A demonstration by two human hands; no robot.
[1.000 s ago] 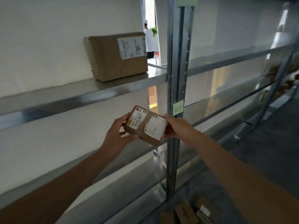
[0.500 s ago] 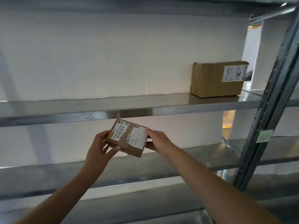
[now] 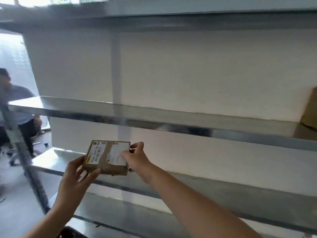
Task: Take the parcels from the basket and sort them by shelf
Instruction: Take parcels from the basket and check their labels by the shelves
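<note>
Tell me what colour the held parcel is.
Brown cardboard parcel with white labels; head view.

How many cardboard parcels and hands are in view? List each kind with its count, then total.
Brown cardboard parcels: 2 (small labelled parcel, held; larger parcel on the grey metal shelf, at the right edge)
Hands: 2 (left hand and right hand, both gripping the small labelled parcel)
Total: 4

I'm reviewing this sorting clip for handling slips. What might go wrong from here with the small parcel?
1. The parcel is held in the air, gripped only at its ends by the left hand and right hand; it might slip and fall.
2. The right hand overlaps the white label, so it may be misread.
</note>
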